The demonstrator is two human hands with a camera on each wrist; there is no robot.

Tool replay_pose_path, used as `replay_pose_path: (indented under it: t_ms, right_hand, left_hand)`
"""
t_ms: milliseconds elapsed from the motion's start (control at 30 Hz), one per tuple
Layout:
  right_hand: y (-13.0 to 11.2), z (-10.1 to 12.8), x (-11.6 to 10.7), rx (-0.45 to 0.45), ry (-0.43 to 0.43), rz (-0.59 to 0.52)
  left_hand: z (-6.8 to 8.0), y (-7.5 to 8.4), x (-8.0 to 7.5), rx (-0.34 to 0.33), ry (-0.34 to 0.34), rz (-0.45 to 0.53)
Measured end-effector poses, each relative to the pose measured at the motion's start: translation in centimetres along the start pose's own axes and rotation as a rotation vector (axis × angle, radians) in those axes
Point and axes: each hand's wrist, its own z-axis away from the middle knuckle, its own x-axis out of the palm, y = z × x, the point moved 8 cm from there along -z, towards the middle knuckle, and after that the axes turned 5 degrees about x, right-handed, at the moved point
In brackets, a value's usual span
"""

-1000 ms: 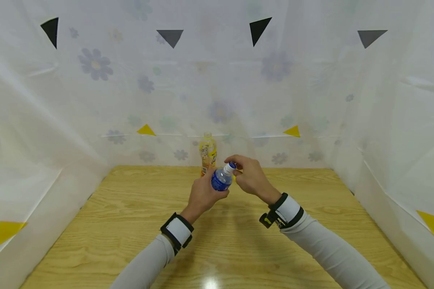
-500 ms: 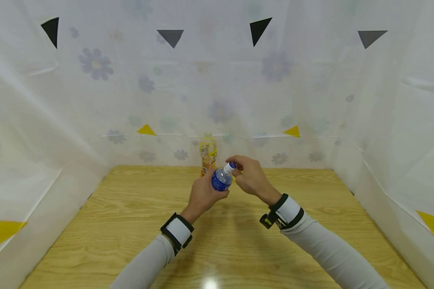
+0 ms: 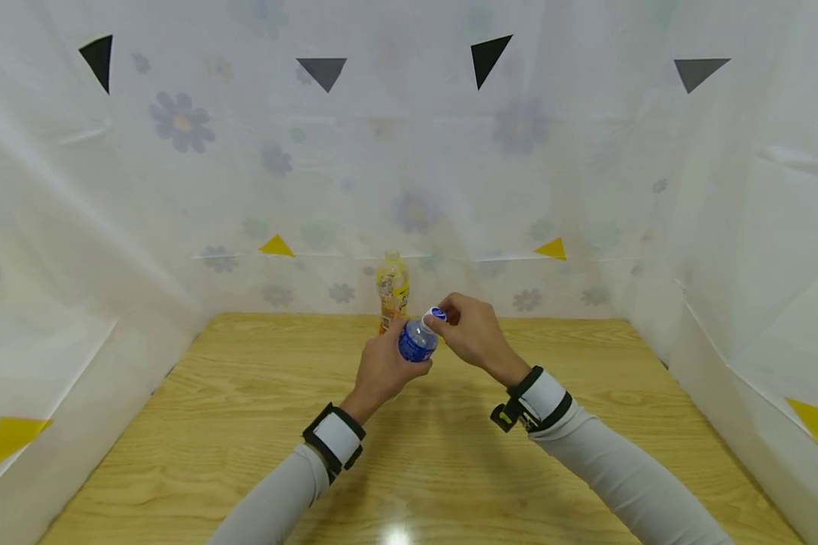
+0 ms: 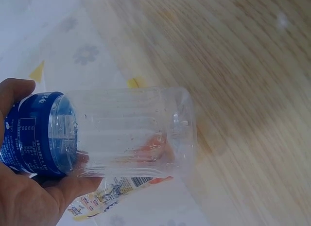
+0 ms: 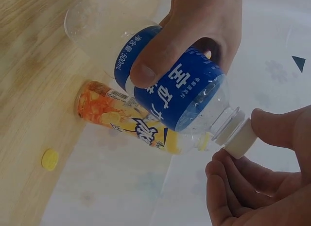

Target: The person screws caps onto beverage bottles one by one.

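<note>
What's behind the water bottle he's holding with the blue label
Behind the water bottle stands an orange drink bottle near the curtain, with a small yellow cap lying beside it on the table. The water bottle and left hand cover its base in the head view.

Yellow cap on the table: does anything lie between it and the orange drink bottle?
No. In the right wrist view, bare wooden table separates the yellow cap from the orange drink bottle.

White floral sheeting (image 3: pixel 177 189) walls in three sides here, dotted with black, grey and yellow triangles (image 3: pixel 488 54); the light wood-grain surface (image 3: pixel 245 424) fills the floor of the booth, a bright glare spot (image 3: pixel 397 534) near its front edge
</note>
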Motion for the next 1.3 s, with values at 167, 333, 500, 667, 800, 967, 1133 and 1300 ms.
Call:
replay_pose_path:
  t_ms: [167, 333, 500, 667, 800, 967, 1133, 1300]
  right_hand:
    - [0.3, 0.0, 0.2, 0.002, 0.001, -0.003]
    - [0.3, 0.0, 0.2, 0.005, 0.003, -0.005]
    - [0.4, 0.0, 0.2, 0.021, -0.012, 0.014]
    - [0.3, 0.3, 0.1, 0.032, -0.039, 0.035]
    - [-0.1, 0.3, 0.1, -0.003, -0.055, 0.035]
    - [-0.5, 0.3, 0.3, -0.045, -0.072, 0.017]
    - [-0.7, 0.4, 0.3, -0.065, -0.059, -0.015]
    - [-0.7, 0.3, 0.3, -0.067, -0.053, -0.026]
  left_hand:
    - [0.1, 0.0, 0.0, 0.008, 0.003, -0.008]
    - [0.0, 0.0, 0.0, 0.003, 0.002, -0.009]
    - [0.0, 0.0, 0.1, 0.008, 0.004, -0.003]
    - [0.0, 0.0, 0.1, 0.006, -0.002, -0.009]
    - [0.0, 0.0, 0.0, 0.01, 0.003, 0.001]
    - [0.1, -0.1, 0.1, 0.009, 0.003, -0.001]
    - [0.1, -0.2, 0.1, 0.006, 0.004, -0.005]
    - [0.0, -0.1, 0.0, 0.017, 0.008, -0.003]
